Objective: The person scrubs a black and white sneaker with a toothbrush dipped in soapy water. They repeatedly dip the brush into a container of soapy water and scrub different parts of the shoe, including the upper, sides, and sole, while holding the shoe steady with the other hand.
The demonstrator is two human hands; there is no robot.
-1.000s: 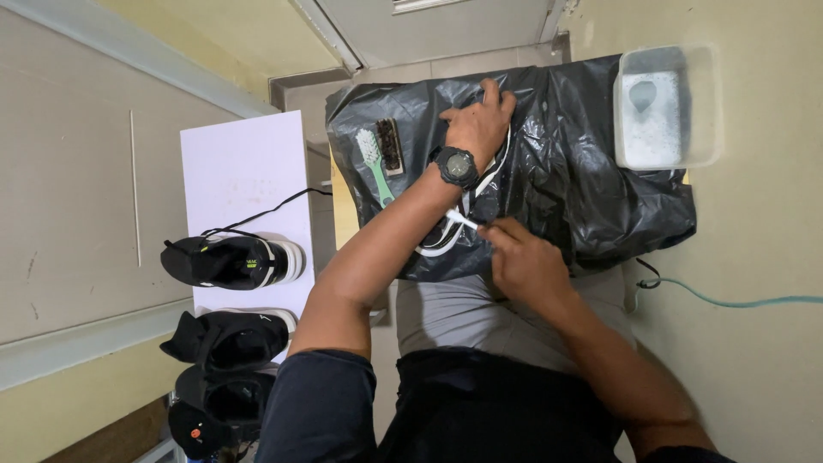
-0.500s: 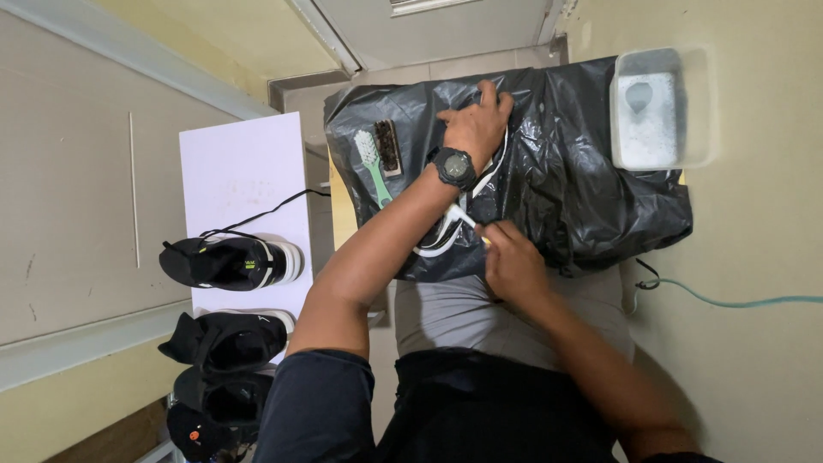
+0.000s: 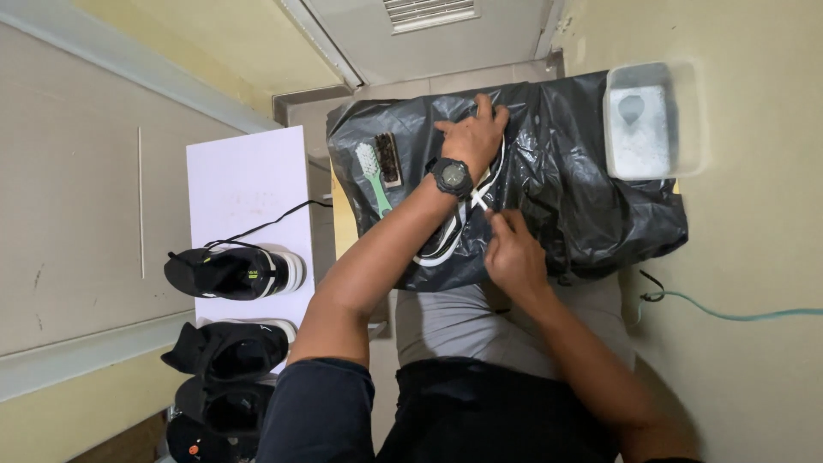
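Head view, shoe: a black shoe with a white sole (image 3: 446, 244) lies on the black plastic sheet (image 3: 591, 197) covering the desk, mostly hidden under the left forearm.
Left hand (image 3: 470, 137): spread flat, palm down, pressing on the far end of the shoe; grip open, closed on nothing; a black watch (image 3: 452, 177) on the wrist.
Right hand (image 3: 513, 253): just beside the shoe's near side, fingertips pinched shut on a white lace end (image 3: 480, 201).
Brushes: a green-handled brush (image 3: 372, 176) and a dark brush (image 3: 388, 159) lie left of the shoe.
Tub: a clear plastic tub (image 3: 656, 120) sits at the sheet's far right.
Floor: black shoes (image 3: 236, 273) on a white board (image 3: 244, 184).
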